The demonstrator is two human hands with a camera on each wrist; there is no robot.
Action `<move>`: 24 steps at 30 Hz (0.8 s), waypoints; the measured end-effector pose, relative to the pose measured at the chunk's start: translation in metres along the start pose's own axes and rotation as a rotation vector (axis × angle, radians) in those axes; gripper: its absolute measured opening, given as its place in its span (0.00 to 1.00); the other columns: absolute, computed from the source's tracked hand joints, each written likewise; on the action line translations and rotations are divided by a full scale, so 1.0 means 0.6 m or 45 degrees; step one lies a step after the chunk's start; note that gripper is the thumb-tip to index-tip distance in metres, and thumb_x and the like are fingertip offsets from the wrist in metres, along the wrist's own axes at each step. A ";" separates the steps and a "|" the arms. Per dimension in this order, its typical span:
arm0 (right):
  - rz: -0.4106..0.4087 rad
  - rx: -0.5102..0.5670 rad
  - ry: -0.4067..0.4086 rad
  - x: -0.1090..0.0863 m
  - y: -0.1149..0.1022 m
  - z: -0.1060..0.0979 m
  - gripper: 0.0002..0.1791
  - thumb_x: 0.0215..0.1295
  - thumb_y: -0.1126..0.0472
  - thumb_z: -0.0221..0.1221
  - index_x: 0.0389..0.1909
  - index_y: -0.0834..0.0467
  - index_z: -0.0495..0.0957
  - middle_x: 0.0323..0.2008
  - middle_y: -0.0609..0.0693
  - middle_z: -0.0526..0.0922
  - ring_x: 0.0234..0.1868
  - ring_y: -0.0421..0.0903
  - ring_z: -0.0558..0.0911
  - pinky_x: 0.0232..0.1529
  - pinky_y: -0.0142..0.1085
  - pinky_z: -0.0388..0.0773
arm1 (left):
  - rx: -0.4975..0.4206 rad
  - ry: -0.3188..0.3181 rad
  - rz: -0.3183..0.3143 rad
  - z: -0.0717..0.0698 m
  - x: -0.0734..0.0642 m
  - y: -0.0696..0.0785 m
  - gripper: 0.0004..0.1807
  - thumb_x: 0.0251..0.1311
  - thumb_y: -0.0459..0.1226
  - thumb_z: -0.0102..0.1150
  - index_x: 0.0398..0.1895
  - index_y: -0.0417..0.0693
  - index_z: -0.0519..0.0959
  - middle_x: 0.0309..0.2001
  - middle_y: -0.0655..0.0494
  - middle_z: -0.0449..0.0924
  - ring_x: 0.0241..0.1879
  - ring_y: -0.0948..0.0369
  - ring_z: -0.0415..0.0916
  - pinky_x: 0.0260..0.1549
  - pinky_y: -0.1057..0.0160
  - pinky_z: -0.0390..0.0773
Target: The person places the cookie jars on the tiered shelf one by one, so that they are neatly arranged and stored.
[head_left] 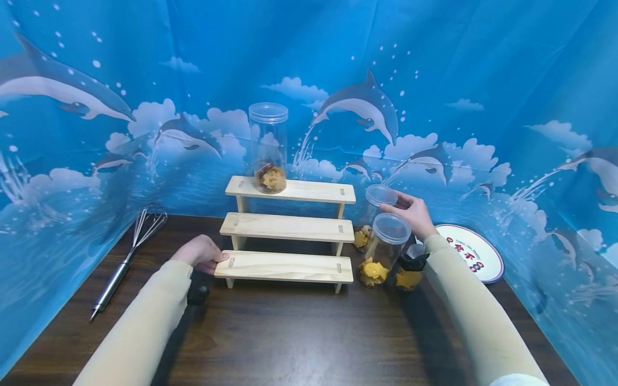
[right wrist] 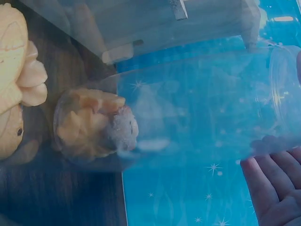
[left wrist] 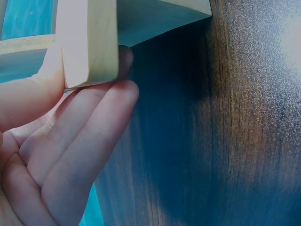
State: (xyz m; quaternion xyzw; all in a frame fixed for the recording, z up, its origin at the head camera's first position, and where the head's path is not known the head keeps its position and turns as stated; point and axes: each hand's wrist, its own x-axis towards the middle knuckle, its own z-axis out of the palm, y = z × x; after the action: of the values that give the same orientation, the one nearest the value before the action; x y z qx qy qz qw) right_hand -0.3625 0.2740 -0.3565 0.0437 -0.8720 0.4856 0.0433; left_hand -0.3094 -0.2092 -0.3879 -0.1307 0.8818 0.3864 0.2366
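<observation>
My left hand (head_left: 201, 253) pinches the left end of the lowest board of a three-tier wooden stand (head_left: 285, 266). In the left wrist view the thumb lies on one face of the board (left wrist: 101, 42), the fingers under the other. With my right hand (head_left: 412, 214) I hold a clear lidded jar (head_left: 381, 195) by its top, thumb and fingers around the lid. Cookies (right wrist: 91, 125) lie at its bottom in the right wrist view. Just in front stands another clear jar (head_left: 390, 230) with yellow star-shaped cookies. A third jar (head_left: 407, 279) is partly hidden by my right wrist.
One tall clear jar (head_left: 268, 147) with cookies stands on the top board, left of its middle. A whisk (head_left: 127, 262) lies at the left of the dark wooden table (head_left: 289, 338). At the right is a white oval plate (head_left: 485, 254). A dolphin-print backdrop (head_left: 309, 48) hangs behind.
</observation>
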 end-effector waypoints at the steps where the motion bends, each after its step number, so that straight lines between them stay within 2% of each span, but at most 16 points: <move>1: -0.005 0.001 0.002 -0.001 0.001 -0.001 0.49 0.55 0.38 0.63 0.71 0.58 0.57 0.64 0.61 0.69 0.64 0.56 0.70 0.62 0.52 0.69 | 0.003 0.003 -0.001 0.001 0.000 0.000 0.17 0.63 0.33 0.57 0.46 0.23 0.74 0.24 0.49 0.77 0.23 0.60 0.77 0.28 0.63 0.83; 10: -0.040 0.026 0.058 -0.006 -0.003 -0.021 0.49 0.55 0.38 0.63 0.71 0.57 0.56 0.66 0.61 0.66 0.66 0.56 0.67 0.63 0.50 0.68 | 0.007 0.017 0.003 0.000 0.005 -0.005 0.17 0.63 0.33 0.58 0.45 0.23 0.74 0.25 0.47 0.78 0.24 0.58 0.78 0.29 0.62 0.84; 18: -0.054 -0.023 0.145 -0.017 -0.032 -0.046 0.49 0.55 0.37 0.62 0.71 0.57 0.56 0.67 0.61 0.64 0.67 0.56 0.65 0.64 0.51 0.66 | -0.035 0.001 -0.004 -0.001 0.012 -0.006 0.16 0.62 0.33 0.58 0.46 0.24 0.75 0.25 0.48 0.78 0.24 0.59 0.77 0.29 0.63 0.84; 24: -0.052 -0.062 0.227 -0.027 -0.057 -0.064 0.49 0.55 0.36 0.62 0.71 0.58 0.56 0.66 0.62 0.65 0.67 0.56 0.65 0.65 0.53 0.65 | -0.015 -0.012 0.002 0.000 0.015 -0.007 0.16 0.63 0.33 0.58 0.45 0.24 0.75 0.24 0.48 0.78 0.24 0.59 0.78 0.28 0.63 0.84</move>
State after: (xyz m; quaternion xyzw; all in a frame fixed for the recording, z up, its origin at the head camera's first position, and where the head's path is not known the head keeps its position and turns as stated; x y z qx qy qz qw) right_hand -0.3411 0.2892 -0.3092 0.0170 -0.8751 0.4654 0.1316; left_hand -0.3155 -0.2124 -0.3950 -0.1297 0.8785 0.3924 0.2396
